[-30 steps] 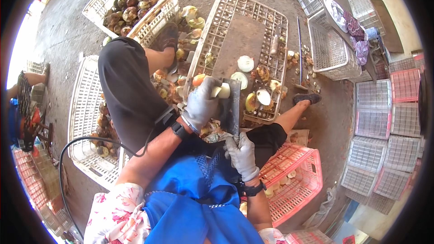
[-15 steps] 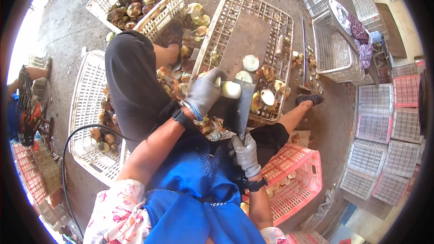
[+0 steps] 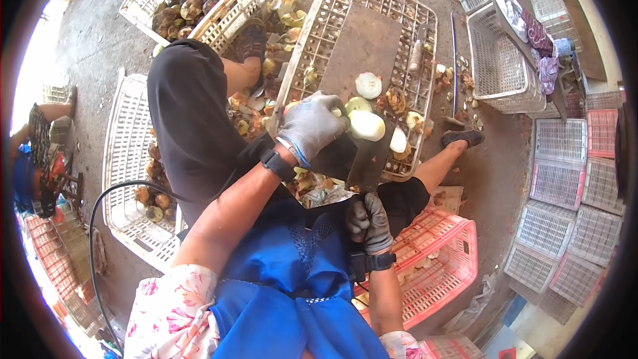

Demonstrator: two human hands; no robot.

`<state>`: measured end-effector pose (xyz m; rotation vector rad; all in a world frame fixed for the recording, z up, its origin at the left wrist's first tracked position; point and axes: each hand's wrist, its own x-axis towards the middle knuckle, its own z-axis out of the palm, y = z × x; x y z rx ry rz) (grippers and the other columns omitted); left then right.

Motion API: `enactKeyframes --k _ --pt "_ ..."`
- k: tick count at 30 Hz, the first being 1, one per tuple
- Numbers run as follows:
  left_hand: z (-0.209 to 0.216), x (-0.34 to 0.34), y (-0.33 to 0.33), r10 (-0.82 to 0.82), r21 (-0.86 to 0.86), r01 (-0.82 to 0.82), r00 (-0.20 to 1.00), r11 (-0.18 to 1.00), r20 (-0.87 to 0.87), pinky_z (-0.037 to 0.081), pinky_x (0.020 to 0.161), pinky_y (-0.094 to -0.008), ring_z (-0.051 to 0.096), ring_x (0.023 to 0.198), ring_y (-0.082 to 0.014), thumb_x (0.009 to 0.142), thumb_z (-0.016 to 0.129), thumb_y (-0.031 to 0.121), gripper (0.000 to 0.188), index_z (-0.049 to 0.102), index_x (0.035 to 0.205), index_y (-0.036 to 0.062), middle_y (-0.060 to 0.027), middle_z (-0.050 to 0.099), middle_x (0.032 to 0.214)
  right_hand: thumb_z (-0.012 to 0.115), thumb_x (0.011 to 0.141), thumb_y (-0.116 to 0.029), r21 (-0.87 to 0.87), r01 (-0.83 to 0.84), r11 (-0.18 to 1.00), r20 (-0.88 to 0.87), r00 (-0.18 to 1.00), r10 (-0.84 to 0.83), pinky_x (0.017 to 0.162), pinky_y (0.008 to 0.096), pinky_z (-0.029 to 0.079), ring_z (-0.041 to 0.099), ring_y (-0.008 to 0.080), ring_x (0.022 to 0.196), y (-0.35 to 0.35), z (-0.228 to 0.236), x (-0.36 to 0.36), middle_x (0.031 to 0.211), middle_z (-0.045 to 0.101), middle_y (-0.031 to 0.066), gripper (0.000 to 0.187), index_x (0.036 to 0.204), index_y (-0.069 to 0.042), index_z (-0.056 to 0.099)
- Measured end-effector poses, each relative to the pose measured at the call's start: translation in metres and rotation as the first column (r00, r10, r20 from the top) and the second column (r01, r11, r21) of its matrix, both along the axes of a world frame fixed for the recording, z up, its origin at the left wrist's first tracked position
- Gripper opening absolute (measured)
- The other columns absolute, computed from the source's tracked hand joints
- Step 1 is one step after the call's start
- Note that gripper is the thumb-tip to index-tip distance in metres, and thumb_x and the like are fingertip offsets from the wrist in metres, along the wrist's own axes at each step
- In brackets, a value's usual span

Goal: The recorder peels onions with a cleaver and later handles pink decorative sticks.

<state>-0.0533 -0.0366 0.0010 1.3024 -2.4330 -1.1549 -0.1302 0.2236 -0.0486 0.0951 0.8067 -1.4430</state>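
Peeled vegetable (image 3: pixel 368 126), pale and rounded, is located above the near end of a grid-faced white crate (image 3: pixel 332 6), in front of the torso. Its left end is grasped by the gloved left hand (image 3: pixel 314 125), with the fingers bent around it. A broad dark cleaver (image 3: pixel 365 169) is gripped by the gloved right hand (image 3: pixel 372 221); the fingers are curled into a fist, and the handle is mostly concealed. The blade is directed away from the body, with its upper part positioned at the vegetable; whether the edge touches it cannot be determined.

A flat brown board (image 3: pixel 362 46) is supported on the grid-faced crate. A pale cut piece (image 3: pixel 368 85) is placed at the board's near right corner, and brown peelings (image 3: pixel 395 101) are scattered just beside it. A light-handled knife (image 3: pixel 416 56) is laid along the crate's right side.

Unpeeled vegetables (image 3: pixel 154 206) are contained in a white crate (image 3: pixel 126 119) at the left. Darker vegetables (image 3: pixel 191 5) are contained in a far white crate (image 3: pixel 232 10). Pale pieces are contained in a red crate (image 3: pixel 425 229) at the lower right.
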Motion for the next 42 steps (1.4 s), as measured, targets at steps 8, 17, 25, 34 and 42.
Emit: enactKeyframes --k 8,17,25,34,42 --pt "-0.012 -0.011 0.006 -0.038 -0.218 0.039 0.999 0.975 0.007 0.054 0.079 -0.0419 0.068 0.09 -0.0327 0.076 0.074 0.024 0.021 0.071 0.091 0.0095 -0.0136 0.068 0.096 0.051 0.106 -0.027 -0.22 0.144 0.965 0.367 0.929 -0.055 0.044 0.0245 0.041 0.041 0.0051 0.047 0.0 -0.011 -0.005 0.066 0.047 -0.002 0.026 0.12 -0.006 0.057" --pt "-0.011 -0.011 0.015 -0.025 -0.271 0.021 1.0 0.962 -0.011 0.053 0.079 -0.0438 0.067 0.09 -0.0347 0.071 0.079 0.027 0.031 0.07 0.092 0.0064 -0.0163 0.067 0.095 0.046 0.105 -0.021 -0.453 0.373 0.81 0.638 0.77 0.002 0.046 0.0256 0.049 0.045 0.0057 0.048 -0.016 0.03 0.017 0.067 0.049 -0.0006 0.04 0.134 0.006 0.052" --pt "-0.024 -0.003 0.015 -0.079 -0.312 0.042 0.991 0.949 -0.107 0.053 0.079 -0.0443 0.067 0.09 -0.0344 0.071 0.079 0.026 0.031 0.069 0.094 0.0074 -0.0162 0.067 0.095 0.036 0.107 -0.017 -0.679 0.414 0.606 0.607 0.781 0.147 0.029 0.02 0.026 0.027 0.0015 0.032 0.014 0.097 0.017 0.045 0.026 -0.0086 0.05 0.15 0.008 0.031" --pt "-0.04 0.0 0.014 -0.083 -0.376 0.014 0.982 0.927 -0.169 0.053 0.077 -0.0457 0.067 0.087 -0.0347 0.072 0.078 0.028 0.027 0.069 0.088 0.008 -0.0151 0.066 0.091 0.057 0.102 -0.024 0.177 0.889 0.423 -0.958 0.254 -0.132 0.034 0.0273 0.032 0.042 0.0082 0.04 0.242 0.104 0.071 0.06 0.046 -0.0017 0.024 0.088 -0.005 0.051" --pt "-0.043 -0.002 0.012 -0.171 -0.317 0.126 0.978 0.94 -0.116 0.052 0.082 -0.0454 0.066 0.09 -0.0368 0.074 0.076 0.025 0.032 0.069 0.1 0.007 -0.0169 0.066 0.092 0.062 0.099 -0.013 0.094 0.92 0.381 -0.983 0.146 -0.11 0.041 0.0243 0.032 0.04 0.0042 0.046 0.172 0.103 0.055 0.062 0.045 -0.0071 0.006 0.095 -0.009 0.064"
